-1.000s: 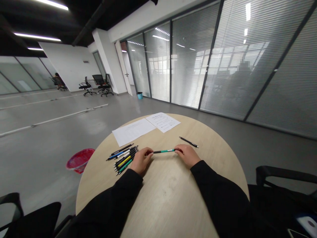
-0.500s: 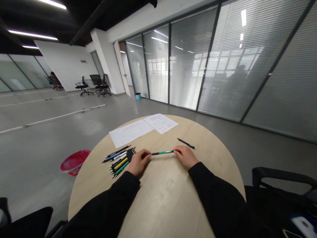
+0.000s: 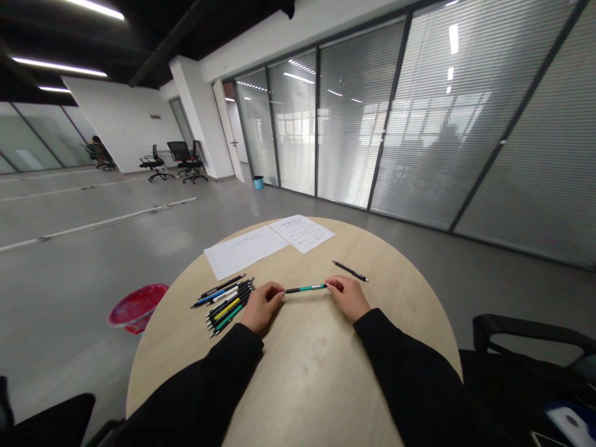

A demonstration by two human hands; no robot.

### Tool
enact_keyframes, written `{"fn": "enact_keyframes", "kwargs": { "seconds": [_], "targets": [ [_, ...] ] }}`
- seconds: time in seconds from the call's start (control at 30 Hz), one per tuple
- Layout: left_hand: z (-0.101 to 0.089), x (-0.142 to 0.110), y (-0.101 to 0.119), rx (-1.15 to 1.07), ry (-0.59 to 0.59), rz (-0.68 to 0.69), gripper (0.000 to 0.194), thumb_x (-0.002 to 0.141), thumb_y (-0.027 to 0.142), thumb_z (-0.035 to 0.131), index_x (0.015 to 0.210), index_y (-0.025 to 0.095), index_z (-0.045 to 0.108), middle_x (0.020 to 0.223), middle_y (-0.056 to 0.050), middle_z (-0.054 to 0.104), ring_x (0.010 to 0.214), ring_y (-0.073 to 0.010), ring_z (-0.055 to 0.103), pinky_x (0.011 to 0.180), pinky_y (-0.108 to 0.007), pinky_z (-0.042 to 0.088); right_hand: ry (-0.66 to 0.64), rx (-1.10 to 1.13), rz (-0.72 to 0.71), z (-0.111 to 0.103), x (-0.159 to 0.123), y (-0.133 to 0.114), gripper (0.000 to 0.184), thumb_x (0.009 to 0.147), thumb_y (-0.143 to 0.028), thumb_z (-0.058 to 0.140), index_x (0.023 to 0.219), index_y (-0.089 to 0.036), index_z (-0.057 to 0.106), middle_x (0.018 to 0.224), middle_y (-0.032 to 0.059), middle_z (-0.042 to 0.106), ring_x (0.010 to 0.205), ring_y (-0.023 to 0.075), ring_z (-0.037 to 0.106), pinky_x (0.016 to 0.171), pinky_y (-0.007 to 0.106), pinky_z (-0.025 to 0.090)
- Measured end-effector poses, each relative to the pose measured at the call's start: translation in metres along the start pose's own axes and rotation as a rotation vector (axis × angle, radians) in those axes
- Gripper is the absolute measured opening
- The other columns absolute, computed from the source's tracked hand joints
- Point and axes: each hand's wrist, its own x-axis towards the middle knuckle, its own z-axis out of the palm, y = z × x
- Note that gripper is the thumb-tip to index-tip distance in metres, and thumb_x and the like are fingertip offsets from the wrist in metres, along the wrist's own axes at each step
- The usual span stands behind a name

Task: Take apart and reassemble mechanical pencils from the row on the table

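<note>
Left hand (image 3: 261,305) pinched the dark end of the green-and-black pen (image 3: 305,288); right hand (image 3: 349,297) pinched its other end; pen spanned between them over table (image 3: 316,379); pen pile (image 3: 228,304) lay beside left hand.

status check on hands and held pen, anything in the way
Left hand, right hand pinching opposite ends of green-and-black pen. Pen pile beside left, lone black pen beyond right. No obstruction seen.
</note>
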Motion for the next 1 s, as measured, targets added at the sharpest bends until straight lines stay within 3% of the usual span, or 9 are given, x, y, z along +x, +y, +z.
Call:
{"fn": "enact_keyframes", "kwargs": {
  "seconds": [0.27,0.63,1.0],
  "targets": [
    [0.001,0.000,0.001,-0.004,-0.003,0.000,0.022,0.081,0.038,0.059,0.083,0.017,0.066,0.073,-0.003,0.067,0.068,-0.0180,0.059,0.066,-0.030,0.045,0.024,0.108,0.102,0.010,0.000,0.013,0.016,0.079,-0.026,0.057,0.085,-0.018,0.069,0.077,0.0040,0.070,0.069,0.0176,0.062,0.064,0.029,0.049],
    [0.001,-0.001,-0.002,0.008,-0.001,-0.001,0.022,0.082,0.039,0.059,0.083,0.017,0.066,0.073,-0.002,0.066,0.067,-0.0172,0.058,0.065,-0.029,0.044,0.015,0.076,0.102,0.011,-0.002,0.013,0.016,0.081,-0.026,0.054,0.085,-0.019,0.067,0.074,0.0024,0.067,0.065,0.0171,0.058,0.060,0.027,0.044],
    [0.001,-0.001,-0.003,0.003,0.004,0.011,0.021,0.083,0.037,0.059,0.083,0.017,0.066,0.073,-0.001,0.066,0.067,-0.0169,0.058,0.065,-0.028,0.044,0.058,0.175,0.140,0.017,0.000,0.021,0.018,0.078,-0.029,0.059,0.087,-0.017,0.069,0.079,0.0060,0.070,0.069,0.0187,0.062,0.062,0.029,0.049]
  ]
}}
